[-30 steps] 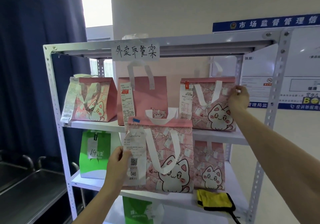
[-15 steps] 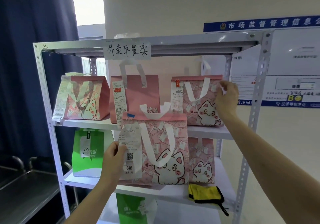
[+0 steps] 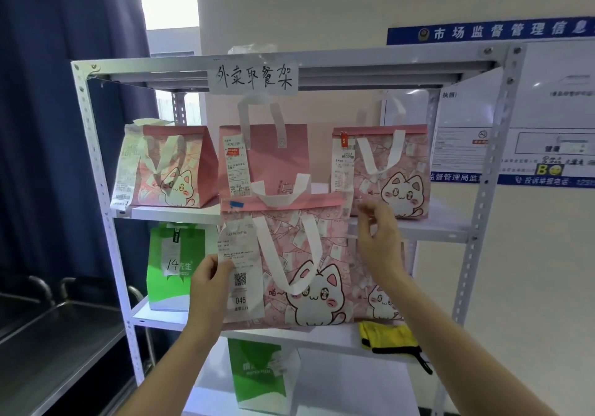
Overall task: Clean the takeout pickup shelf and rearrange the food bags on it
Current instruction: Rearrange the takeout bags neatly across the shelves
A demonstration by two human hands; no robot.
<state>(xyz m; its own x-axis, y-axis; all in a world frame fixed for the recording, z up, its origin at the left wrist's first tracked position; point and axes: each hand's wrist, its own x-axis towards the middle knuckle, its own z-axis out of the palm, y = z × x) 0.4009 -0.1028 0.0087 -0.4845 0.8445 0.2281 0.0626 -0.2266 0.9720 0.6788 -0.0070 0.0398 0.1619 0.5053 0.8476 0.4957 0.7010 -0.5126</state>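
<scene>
Five pink bags and two green bags sit on the shelf (image 3: 447,232) as I count them. Three pink ones line the upper board; a fourth (image 3: 380,299) stands at the middle board's right end, half hidden. My left hand (image 3: 209,283) grips the left edge of the large cat bag (image 3: 289,264), thumb on its receipt (image 3: 240,274), holding it before the middle board. My right hand (image 3: 380,238) hangs loosely curled by that bag's top right corner; I cannot tell if it touches. A yellow cloth (image 3: 386,338) lies at the board's front right corner, with bare board between the green bag (image 3: 174,264) and the held one.
</scene>
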